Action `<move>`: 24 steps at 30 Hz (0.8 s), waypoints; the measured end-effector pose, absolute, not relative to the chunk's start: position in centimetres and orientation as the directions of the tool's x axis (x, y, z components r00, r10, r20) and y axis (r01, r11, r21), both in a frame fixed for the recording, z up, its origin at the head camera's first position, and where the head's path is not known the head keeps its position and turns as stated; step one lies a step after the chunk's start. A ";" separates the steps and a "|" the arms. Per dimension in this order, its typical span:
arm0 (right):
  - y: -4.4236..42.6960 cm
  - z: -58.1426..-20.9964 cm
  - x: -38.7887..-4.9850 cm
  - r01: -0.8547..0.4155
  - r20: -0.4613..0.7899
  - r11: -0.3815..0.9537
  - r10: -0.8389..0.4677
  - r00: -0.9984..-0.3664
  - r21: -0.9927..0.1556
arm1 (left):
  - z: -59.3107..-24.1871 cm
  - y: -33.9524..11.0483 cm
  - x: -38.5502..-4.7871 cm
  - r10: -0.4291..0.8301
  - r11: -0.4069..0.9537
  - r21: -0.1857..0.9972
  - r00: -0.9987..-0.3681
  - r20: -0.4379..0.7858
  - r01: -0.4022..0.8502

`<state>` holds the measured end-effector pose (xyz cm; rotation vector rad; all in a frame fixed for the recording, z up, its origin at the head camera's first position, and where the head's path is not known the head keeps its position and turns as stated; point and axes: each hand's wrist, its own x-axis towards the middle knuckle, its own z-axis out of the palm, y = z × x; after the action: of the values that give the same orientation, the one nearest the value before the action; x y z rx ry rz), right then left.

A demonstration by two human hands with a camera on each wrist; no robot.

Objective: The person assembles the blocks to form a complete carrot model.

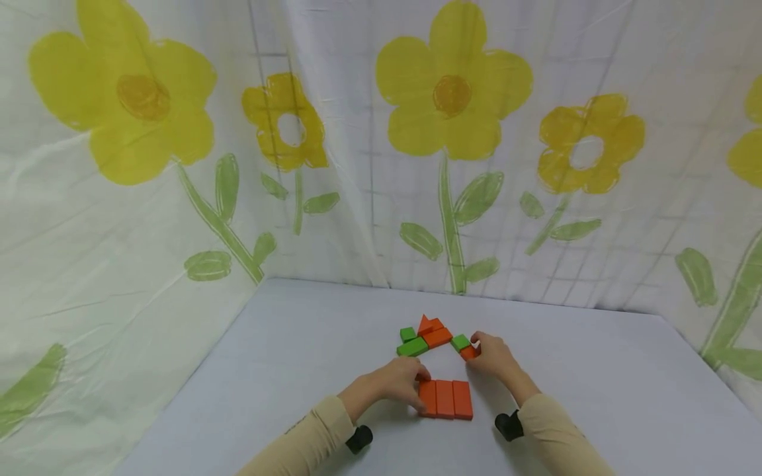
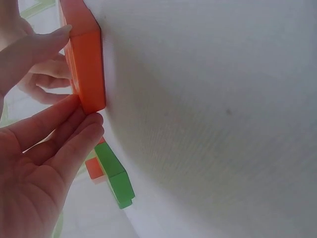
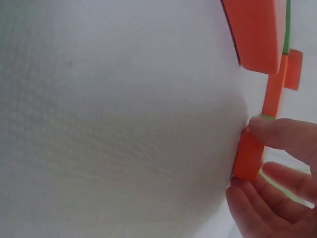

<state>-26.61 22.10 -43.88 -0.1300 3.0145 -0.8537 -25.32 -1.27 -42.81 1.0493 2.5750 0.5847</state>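
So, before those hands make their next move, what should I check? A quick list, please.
1. Left hand secure on the leftmost red block: ok, thumb and fingers grip opposite ends.
2. Row of three red blocks flat and side by side: ok.
3. Right hand holding its red block: ok, thumb and fingertips pinch it.
4. Visible gap between that block and the small green block: not ok, none shows.
5. Triangular block standing upright: cannot tell.
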 end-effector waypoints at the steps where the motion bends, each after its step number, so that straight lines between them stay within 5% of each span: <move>1: 22.1 -43.7 -26.4 -0.080 0.023 0.848 -0.080 -0.997 -0.524 | -42.9 -1.3 -25.3 0.715 0.651 0.477 -0.689 -0.122 0.591; 9: 21.9 -42.4 -23.9 -0.214 0.151 0.792 -0.154 -0.976 -0.572 | -43.0 -1.1 -25.4 0.706 0.663 0.476 -0.695 -0.139 0.578; 18: 19.1 -42.3 -19.1 -0.431 0.114 0.720 -0.445 -0.888 -0.544 | -42.8 -1.2 -25.3 0.711 0.653 0.484 -0.692 -0.124 0.583; 24: 17.2 -43.6 -17.5 -0.449 0.061 0.738 -0.488 -0.871 -0.504 | -42.8 -1.3 -25.2 0.702 0.656 0.495 -0.701 -0.124 0.570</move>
<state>-17.54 17.19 -43.58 -0.7714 2.8582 -0.7984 -25.21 -1.29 -42.80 1.0161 2.5707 0.6167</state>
